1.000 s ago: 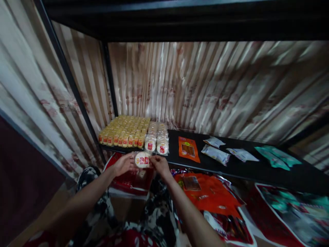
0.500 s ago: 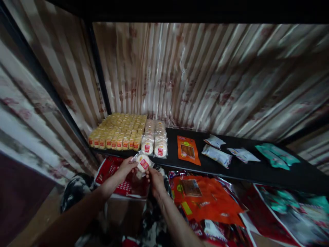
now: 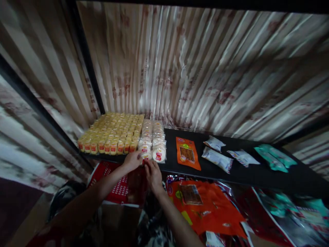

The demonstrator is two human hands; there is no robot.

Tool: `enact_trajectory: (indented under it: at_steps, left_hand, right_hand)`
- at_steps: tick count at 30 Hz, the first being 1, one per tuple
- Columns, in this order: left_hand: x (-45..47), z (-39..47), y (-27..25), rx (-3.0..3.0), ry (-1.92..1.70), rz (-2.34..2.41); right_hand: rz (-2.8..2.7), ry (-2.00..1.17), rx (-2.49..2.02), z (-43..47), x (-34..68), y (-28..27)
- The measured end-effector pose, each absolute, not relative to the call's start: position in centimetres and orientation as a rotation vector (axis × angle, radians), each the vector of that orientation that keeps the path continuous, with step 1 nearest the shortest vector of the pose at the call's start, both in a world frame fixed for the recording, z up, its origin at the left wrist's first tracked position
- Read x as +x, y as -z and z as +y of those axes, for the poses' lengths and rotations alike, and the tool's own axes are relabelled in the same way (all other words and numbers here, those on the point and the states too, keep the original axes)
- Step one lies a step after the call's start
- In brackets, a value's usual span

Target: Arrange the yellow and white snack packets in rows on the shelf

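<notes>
A round white cracker packet (image 3: pixel 146 156) in clear wrap with a red label is held at the shelf's front edge. My left hand (image 3: pixel 133 161) grips its left side, and my right hand (image 3: pixel 153 174) has its fingertips at the lower right of it. Both hands partly cover it. It sits at the front of the left of two rows of like cracker packets (image 3: pixel 158 154). To the left stand many small yellow snack packs (image 3: pixel 110 137) with orange-red labels in tight rows.
On the black shelf (image 3: pixel 169 164) to the right lie an orange packet (image 3: pixel 187 152), white packets (image 3: pixel 217 158) and green packets (image 3: pixel 272 156). Below are a red basket (image 3: pixel 118 188), a pile of orange bags (image 3: pixel 205 206) and a bin of green packets (image 3: pixel 288 212). A dark post (image 3: pixel 87 61) rises at left.
Both hands have moved forward with the cracker packet, from in front of the shelf to the front of the left row. The camera view has tilted down slightly.
</notes>
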State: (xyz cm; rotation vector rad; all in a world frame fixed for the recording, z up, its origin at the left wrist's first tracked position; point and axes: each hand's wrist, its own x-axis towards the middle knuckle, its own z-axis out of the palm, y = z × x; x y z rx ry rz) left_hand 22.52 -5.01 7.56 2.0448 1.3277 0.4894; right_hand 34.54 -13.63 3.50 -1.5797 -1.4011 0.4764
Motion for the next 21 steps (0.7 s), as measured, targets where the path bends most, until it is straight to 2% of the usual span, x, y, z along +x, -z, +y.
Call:
enact_trajectory:
  at_steps: [3,8,15,21]
  left_hand:
    - [23.3,-4.2,-7.2,2.036,-0.477,1.357]
    - [23.9,-5.1,-6.3,2.09,-0.651,1.377]
    - [23.7,-8.5,-4.0,2.158,-0.64,1.268]
    - [23.7,-7.8,-2.4,2.158,-0.642,1.291]
  right_hand:
    - [-1.481,-0.439,-1.607,-12.2,34.5,-2.9]
    - [-1.502,-0.446,-1.642,-11.0,34.3,-2.5]
    - [-1.307,-0.617,-1.579,-11.1,33.8,-2.4]
    - [-1.061,-0.733,-1.541,-10.1,33.3,-2.2]
